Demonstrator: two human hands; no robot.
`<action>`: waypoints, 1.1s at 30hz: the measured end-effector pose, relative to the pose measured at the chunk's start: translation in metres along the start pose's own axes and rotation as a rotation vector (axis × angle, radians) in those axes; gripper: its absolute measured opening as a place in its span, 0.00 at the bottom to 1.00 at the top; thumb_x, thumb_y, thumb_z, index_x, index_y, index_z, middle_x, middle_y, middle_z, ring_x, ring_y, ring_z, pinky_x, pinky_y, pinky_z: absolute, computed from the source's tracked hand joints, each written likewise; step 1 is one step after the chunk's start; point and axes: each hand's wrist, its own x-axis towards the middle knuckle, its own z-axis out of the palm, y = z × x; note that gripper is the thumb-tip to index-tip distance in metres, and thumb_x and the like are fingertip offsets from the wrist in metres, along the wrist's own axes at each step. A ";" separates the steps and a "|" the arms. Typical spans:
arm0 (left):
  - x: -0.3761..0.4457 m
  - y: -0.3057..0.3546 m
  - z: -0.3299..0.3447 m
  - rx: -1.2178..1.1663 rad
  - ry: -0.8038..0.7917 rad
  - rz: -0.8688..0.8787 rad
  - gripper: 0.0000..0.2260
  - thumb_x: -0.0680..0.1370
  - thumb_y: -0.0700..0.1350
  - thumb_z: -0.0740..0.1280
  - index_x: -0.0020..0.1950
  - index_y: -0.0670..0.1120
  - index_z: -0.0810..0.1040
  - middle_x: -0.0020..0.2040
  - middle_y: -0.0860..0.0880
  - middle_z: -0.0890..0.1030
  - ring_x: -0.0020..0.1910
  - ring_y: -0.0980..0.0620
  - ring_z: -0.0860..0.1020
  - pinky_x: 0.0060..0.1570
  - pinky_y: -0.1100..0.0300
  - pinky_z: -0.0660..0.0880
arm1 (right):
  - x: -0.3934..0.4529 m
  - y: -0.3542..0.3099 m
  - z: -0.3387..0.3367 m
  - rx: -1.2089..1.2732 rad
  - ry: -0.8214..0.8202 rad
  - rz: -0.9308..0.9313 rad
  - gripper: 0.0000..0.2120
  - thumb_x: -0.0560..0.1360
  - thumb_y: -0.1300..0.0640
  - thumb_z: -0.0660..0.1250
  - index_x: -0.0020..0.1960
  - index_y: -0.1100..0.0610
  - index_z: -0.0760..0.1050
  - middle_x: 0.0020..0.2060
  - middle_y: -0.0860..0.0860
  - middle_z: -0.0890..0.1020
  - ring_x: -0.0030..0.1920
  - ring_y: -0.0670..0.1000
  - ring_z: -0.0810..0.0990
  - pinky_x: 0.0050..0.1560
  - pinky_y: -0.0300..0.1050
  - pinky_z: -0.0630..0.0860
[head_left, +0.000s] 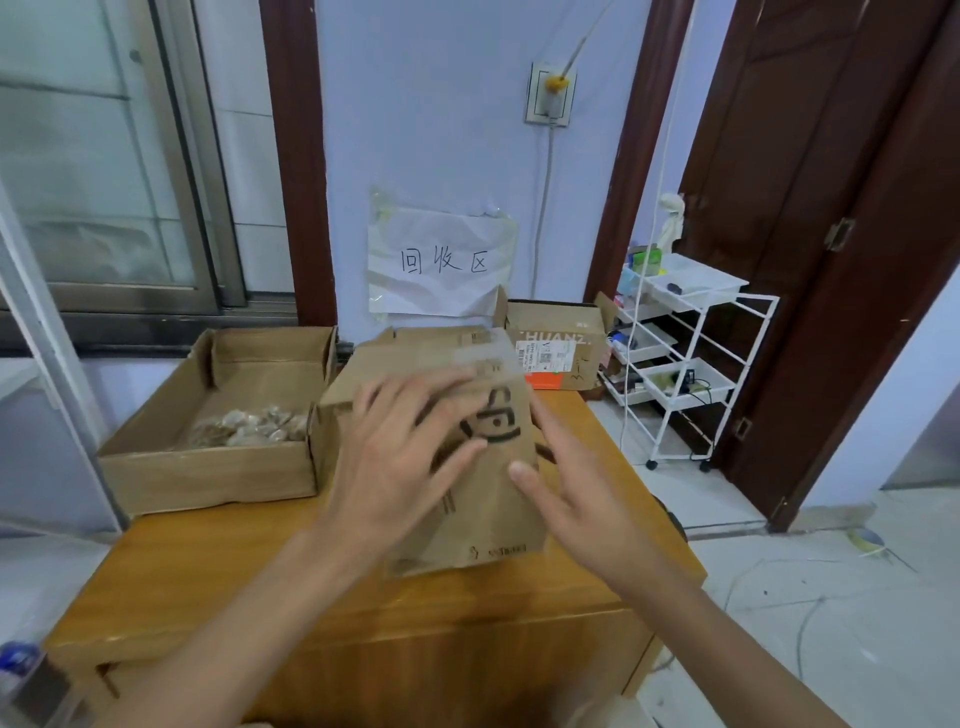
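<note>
Hidden: a black hand-drawn mark on the front of the cardboard box (488, 514) is partly covered by the left grip (400, 457), so it cannot be read.
Blur: both hands and the top of the box are smeared by motion, so the fingertips are hard to make out.
Cut off: a blurred bottle (20, 660) sits at the lower left edge of the view.
Left grip: open, with the fingers spread and lying flat across the upper front of the box. It clasps nothing.
Right grip (582, 499): open, with straight fingers along the right edge of the box. I cannot tell whether they touch it.
Box: it stands in the middle of the wooden counter (249, 577), between the two hands, and its inside is not visible.
Open tray box (208, 480): it is on the counter just left of the box and holds pale brownish lumps (249, 428) too blurred to name.
Rear box (563, 338): it is behind the box against the wall, with open flaps and a shipping label. Its inside is hidden.
Wall: a paper sign (441, 260) with handwritten characters is taped above the boxes.
Rack (685, 358): a white wire rack on the floor at the right, whose trays hold small items that are hard to identify.
</note>
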 end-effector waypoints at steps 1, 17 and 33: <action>-0.010 0.001 0.005 -0.022 -0.028 0.036 0.19 0.79 0.53 0.74 0.68 0.49 0.77 0.66 0.49 0.80 0.61 0.48 0.80 0.57 0.45 0.75 | -0.009 0.007 0.007 -0.052 -0.007 0.018 0.36 0.86 0.49 0.63 0.85 0.39 0.44 0.81 0.36 0.61 0.79 0.43 0.65 0.74 0.62 0.71; -0.022 0.014 -0.004 0.205 -0.365 -0.276 0.29 0.76 0.72 0.58 0.57 0.52 0.85 0.58 0.55 0.85 0.57 0.50 0.80 0.56 0.49 0.74 | 0.002 0.000 -0.011 -0.215 0.122 0.178 0.16 0.77 0.33 0.66 0.60 0.39 0.73 0.56 0.35 0.80 0.54 0.39 0.81 0.48 0.46 0.80; -0.022 0.070 0.005 0.291 -0.422 -0.382 0.16 0.72 0.61 0.74 0.53 0.54 0.83 0.58 0.48 0.83 0.60 0.41 0.79 0.51 0.46 0.67 | 0.048 -0.048 -0.067 -0.937 -0.363 0.205 0.08 0.77 0.41 0.71 0.45 0.45 0.81 0.40 0.39 0.83 0.39 0.42 0.79 0.48 0.47 0.79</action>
